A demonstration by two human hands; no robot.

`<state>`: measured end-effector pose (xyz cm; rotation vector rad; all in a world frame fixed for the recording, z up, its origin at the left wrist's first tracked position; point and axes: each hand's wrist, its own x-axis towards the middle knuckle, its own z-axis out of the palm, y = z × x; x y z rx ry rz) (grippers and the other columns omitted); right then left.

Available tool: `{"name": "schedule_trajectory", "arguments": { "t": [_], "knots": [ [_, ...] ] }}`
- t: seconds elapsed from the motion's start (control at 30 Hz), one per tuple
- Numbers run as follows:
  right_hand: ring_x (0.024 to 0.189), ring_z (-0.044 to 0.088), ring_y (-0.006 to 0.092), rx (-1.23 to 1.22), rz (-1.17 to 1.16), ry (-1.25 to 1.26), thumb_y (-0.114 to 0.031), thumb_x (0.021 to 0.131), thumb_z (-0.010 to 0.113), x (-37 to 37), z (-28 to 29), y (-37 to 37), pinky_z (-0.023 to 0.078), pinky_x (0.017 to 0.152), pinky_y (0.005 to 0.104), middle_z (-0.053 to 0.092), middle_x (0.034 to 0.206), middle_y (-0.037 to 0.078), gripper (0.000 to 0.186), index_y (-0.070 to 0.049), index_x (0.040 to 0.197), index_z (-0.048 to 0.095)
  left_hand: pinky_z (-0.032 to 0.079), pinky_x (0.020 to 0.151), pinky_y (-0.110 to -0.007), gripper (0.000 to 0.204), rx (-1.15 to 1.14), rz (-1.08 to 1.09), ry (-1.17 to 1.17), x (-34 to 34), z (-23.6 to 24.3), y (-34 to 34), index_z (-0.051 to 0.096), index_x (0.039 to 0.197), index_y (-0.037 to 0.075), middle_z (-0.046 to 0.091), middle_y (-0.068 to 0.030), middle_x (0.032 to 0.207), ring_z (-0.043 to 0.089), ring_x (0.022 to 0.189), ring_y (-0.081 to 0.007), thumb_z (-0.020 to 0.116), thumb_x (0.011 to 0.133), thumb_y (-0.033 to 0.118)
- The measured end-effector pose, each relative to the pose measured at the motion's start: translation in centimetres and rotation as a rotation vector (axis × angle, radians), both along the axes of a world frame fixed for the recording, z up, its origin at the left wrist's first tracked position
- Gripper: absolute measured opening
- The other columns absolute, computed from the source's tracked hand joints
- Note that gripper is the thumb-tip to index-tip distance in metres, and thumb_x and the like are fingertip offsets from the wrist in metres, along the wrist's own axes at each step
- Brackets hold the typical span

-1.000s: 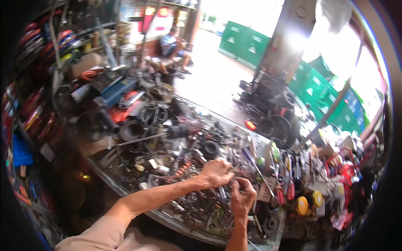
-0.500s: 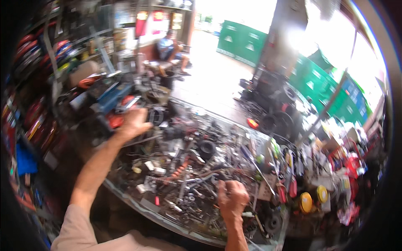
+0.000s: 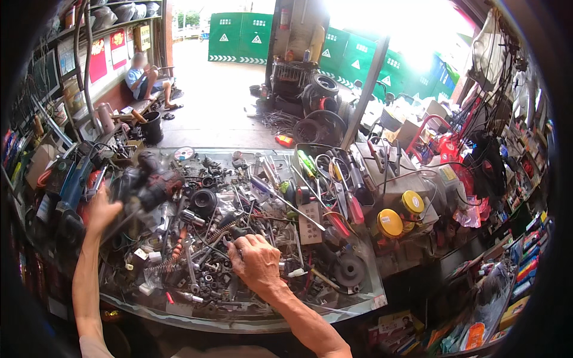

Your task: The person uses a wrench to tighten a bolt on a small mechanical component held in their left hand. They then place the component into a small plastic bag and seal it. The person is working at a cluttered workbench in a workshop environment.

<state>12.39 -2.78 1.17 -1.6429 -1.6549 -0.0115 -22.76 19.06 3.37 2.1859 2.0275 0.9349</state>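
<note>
Bulky black-and-red power tool [image 3: 158, 188] right of your blurred left grip [image 3: 103, 209]; your right grip [image 3: 255, 260] curled; either's hold: cannot tell

Harsh daylight glare up top; dark, bent rim; left hand [image 3: 103, 211] seemingly motion-blurred

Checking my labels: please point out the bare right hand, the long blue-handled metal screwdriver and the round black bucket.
Bare right hand [image 3: 256, 261]: head view, back of the hand.
Long blue-handled metal screwdriver [image 3: 262, 185]: head view, handle.
Round black bucket [image 3: 153, 132]: head view, outer wall.
</note>
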Motion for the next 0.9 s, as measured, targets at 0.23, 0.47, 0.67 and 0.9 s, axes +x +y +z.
{"name": "schedule_trajectory", "arguments": {
  "t": [0.23,0.47,0.67,0.9],
  "knots": [
    [0.074,0.059,0.0258,0.073,0.029,-0.069,-0.021,0.083,0.064,-0.7,-0.4,0.5,0.048,0.058,0.0371,0.06,0.076,0.008,0.018,-0.006,0.075,0.06,0.043,0.073,-0.038,0.037,0.083,0.029,-0.192,-6.6,-3.7,5.0,0.048,0.091,-0.001,0.054,-0.0168,0.083,0.053,0.079,-0.0301,0.062,0.06,0.012],
    [0.072,0.058,0.0262,0.108,0.022,-0.087,-0.019,0.082,0.064,-1.1,-0.7,0.4,0.048,0.059,0.0374,0.059,0.075,0.009,0.017,-0.005,0.074,0.058,0.044,0.061,-0.032,0.032,0.263,-0.044,-0.255,-6.5,-1.9,4.5,0.048,0.095,0.001,0.055,-0.0091,0.079,0.052,0.068,-0.0153,0.064,0.067,0.003],
    [0.071,0.058,0.0274,0.087,0.059,-0.108,-0.016,0.081,0.064,-1.0,-0.3,0.2,0.048,0.061,0.0386,0.059,0.074,0.009,0.015,-0.005,0.074,0.059,0.044,0.058,-0.029,0.032,0.268,-0.204,-0.48,7.0,6.0,-1.0,0.052,0.101,0.004,0.055,-0.0044,0.076,0.052,0.066,-0.0117,0.063,0.071,0.002],
    [0.074,0.059,0.0271,0.037,0.11,-0.128,-0.017,0.08,0.066,-1.9,0.4,0.3,0.047,0.063,0.0384,0.062,0.076,0.008,0.012,-0.006,0.077,0.063,0.048,0.055,-0.034,0.047,0.243,-0.766,-0.564,24.0,6.3,-4.3,0.056,0.107,-0.006,0.06,-0.0148,0.081,0.055,0.06,-0.0216,0.066,0.067,0.017]
  ]
}}
